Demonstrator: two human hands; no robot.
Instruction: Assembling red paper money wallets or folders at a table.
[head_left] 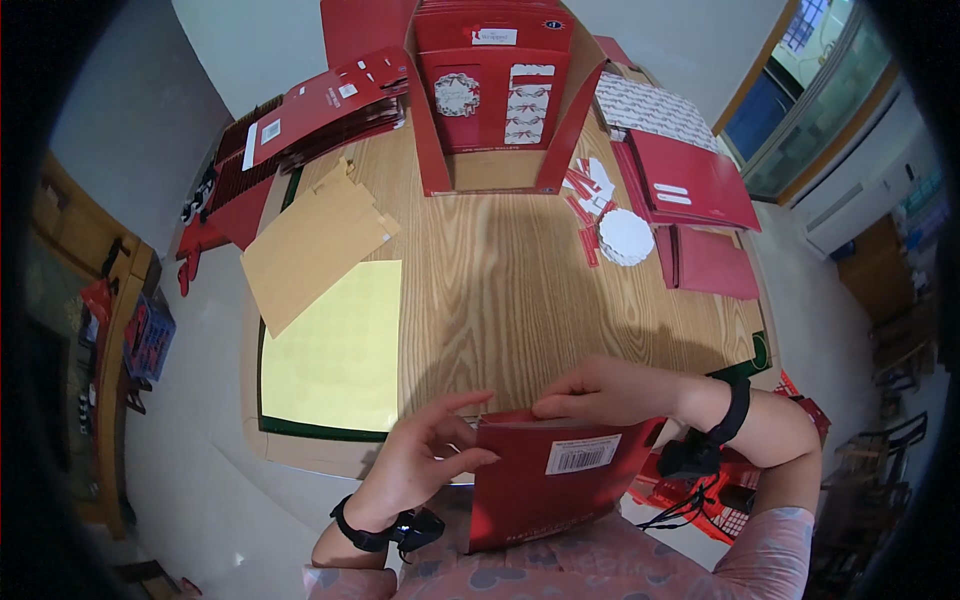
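A red cardboard folder [560, 490] stands upright against my lap at the near table edge, a white barcode label on the face toward me. My left hand [425, 460] is at its left edge, thumb over the near face, index finger stretched out above and the other fingers bent. My right hand [610, 390] is closed at the folder's top edge, fingertips at the opening. Whatever lies inside the folder is hidden.
A red display box [490, 175] holding folders stands at the back. Red folders [330, 110] are stacked at left; brown card sheets [320, 245] overlap a yellow sheet [335, 350]. At right lie white scalloped tags [626, 238], small labels [588, 200] and more red folders [695, 180].
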